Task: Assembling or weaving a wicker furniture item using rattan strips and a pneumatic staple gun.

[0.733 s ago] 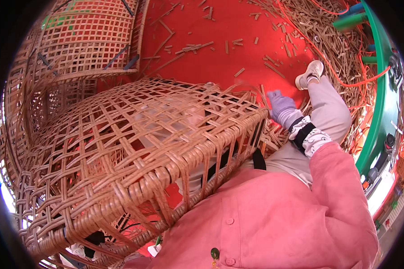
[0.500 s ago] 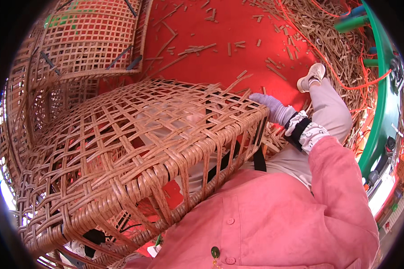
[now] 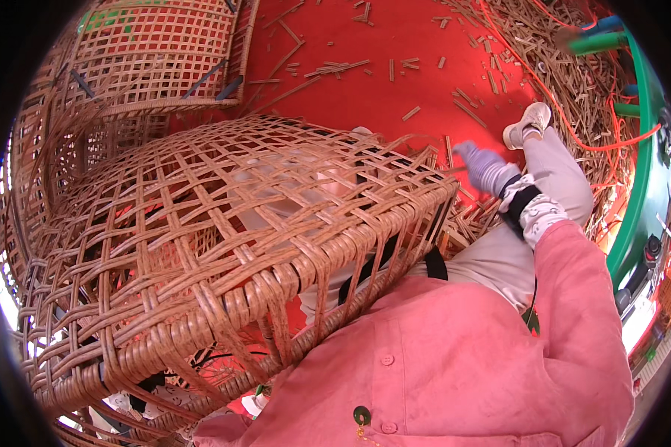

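Note:
A large woven rattan frame [image 3: 224, 246] lies across my lap and fills the left and middle of the view. My right hand [image 3: 486, 168], in a purple glove with a black and white wrist cuff, hovers blurred just off the frame's right end, where loose strand ends [image 3: 425, 158] stick out. Its fingers look curled, but the blur hides whether they hold a strand. My left hand is hidden behind the weave. My pink sleeve [image 3: 574, 313] and pale trouser leg [image 3: 559, 179] run down to a white shoe [image 3: 528, 124].
A second woven rattan piece [image 3: 156, 59] stands at the upper left. The red floor [image 3: 395, 82] is strewn with short cane offcuts. A heap of cane strips and an orange cord [image 3: 574, 82] lie at the upper right, beside a green rail [image 3: 641, 223].
My right hand has moved a little to the right and away from the frame's end. The frame has tilted slightly, with its right end lower in the view.

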Action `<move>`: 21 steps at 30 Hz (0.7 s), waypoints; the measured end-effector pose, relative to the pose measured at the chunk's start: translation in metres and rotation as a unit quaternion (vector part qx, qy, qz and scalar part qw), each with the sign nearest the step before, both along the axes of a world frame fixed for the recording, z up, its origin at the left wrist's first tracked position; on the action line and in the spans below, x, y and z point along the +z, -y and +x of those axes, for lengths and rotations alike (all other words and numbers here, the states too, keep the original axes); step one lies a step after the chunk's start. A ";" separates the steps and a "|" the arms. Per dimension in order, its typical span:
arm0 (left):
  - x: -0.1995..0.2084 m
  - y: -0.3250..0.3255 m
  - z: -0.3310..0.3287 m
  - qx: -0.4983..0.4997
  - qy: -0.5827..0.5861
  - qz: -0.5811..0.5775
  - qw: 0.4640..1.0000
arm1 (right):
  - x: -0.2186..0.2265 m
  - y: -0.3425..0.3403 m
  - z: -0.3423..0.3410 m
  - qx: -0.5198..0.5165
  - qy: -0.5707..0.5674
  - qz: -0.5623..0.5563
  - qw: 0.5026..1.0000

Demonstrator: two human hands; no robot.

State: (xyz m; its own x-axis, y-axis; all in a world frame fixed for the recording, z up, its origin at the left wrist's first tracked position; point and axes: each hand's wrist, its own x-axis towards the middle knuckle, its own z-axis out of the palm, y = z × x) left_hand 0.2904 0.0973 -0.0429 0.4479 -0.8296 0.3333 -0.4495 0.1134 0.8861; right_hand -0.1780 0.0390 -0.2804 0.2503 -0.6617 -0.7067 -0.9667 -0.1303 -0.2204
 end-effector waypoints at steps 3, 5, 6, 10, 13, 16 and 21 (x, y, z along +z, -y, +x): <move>0.000 0.003 -0.004 -0.003 -0.006 -0.002 1.000 | -0.022 0.016 -0.029 -0.011 0.212 -0.259 0.942; 0.000 0.003 -0.003 -0.002 -0.002 -0.001 1.000 | -0.011 0.015 0.001 -0.006 0.258 -0.193 0.947; 0.000 0.001 -0.002 -0.001 0.000 0.001 1.000 | -0.009 0.016 0.017 -0.001 0.302 -0.125 0.945; -0.004 0.002 -0.005 -0.003 -0.009 0.002 1.000 | -0.047 0.016 0.027 -0.013 0.371 0.056 0.927; 0.000 0.000 -0.002 0.005 -0.008 0.002 1.000 | -0.013 0.011 0.026 0.077 0.059 -0.027 0.995; -0.004 0.004 -0.005 0.006 -0.011 0.001 1.000 | -0.055 -0.015 -0.054 -0.010 -0.105 0.075 0.992; -0.006 0.003 -0.003 0.013 -0.016 0.001 1.000 | -0.056 -0.012 -0.052 0.212 -0.114 0.062 0.969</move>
State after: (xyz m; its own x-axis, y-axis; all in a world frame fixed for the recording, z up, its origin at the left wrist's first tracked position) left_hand 0.2877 0.0944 -0.0489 0.4803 -0.8179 0.3168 -0.4235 0.1000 0.9004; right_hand -0.2299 0.0512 -0.3360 0.3089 -0.4394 -0.8435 -0.8575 -0.5123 -0.0471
